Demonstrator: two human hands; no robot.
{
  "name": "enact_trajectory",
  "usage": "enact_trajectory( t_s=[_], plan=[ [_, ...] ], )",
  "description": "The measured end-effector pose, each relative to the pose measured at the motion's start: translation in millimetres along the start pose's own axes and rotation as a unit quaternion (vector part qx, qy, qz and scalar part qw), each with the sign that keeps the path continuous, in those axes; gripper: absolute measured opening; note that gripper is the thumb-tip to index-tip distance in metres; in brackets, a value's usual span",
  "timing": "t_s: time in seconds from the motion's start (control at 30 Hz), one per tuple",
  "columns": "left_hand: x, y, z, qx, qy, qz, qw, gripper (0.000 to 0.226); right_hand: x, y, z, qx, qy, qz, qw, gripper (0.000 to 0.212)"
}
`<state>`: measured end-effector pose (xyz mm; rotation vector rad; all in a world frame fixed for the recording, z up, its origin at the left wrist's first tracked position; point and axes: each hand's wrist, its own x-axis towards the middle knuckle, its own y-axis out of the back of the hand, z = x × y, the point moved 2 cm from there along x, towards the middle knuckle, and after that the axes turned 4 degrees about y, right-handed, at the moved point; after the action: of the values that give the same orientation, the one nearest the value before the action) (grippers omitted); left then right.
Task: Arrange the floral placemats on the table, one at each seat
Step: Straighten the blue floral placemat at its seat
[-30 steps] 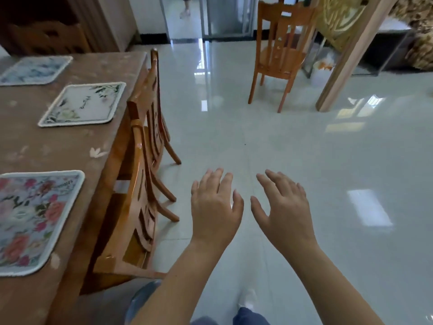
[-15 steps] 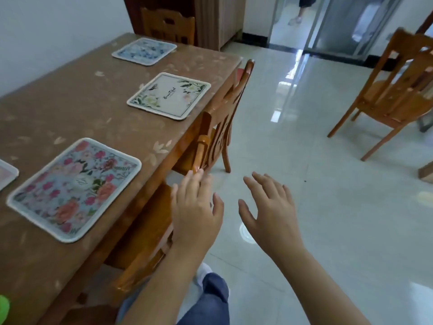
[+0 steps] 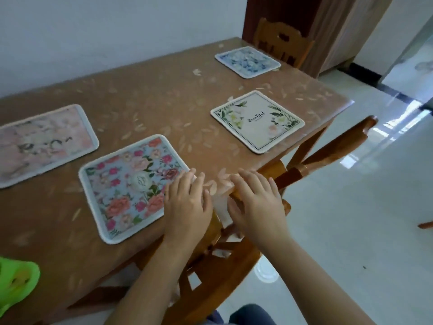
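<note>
Now I am holding both hands out flat over the near edge of the table [image 3: 164, 95], fingers spread and gripping nothing. My left hand [image 3: 186, 205] is lying over the right corner of the pink-flowered placemat [image 3: 131, 186], though I cannot tell whether it is pressing on it. My right hand [image 3: 256, 205] is hovering just beside it, above the table edge and the back of a wooden chair [image 3: 225, 266] tucked under. Three more placemats are lying flat on the table: a pale pink one [image 3: 44, 141] to the left, a cream one with green leaves [image 3: 257, 120] further along the edge, and a blue one [image 3: 247, 61] at the far end, near another chair [image 3: 282, 43]. A green object [image 3: 16, 280] is showing at the lower left.
</note>
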<state>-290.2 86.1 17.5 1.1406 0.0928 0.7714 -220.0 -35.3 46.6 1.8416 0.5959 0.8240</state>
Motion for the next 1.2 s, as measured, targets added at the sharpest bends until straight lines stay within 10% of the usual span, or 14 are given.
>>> enact_trajectory(
  t_s=[0.43, 1.2],
  plan=[
    [12.0, -25.6, -86.7, 0.115, 0.198, -0.001, 0.973, 0.037, 96.2, -75.7, -17.8, 0.072, 0.203, -0.137, 0.967, 0.044],
    [-23.5, -86.1, -159.1, 0.057, 0.243, 0.014, 0.968, 0.020, 123.6, -210.6, 5.5, 0.124, 0.338, -0.289, 0.887, 0.033]
  ],
)
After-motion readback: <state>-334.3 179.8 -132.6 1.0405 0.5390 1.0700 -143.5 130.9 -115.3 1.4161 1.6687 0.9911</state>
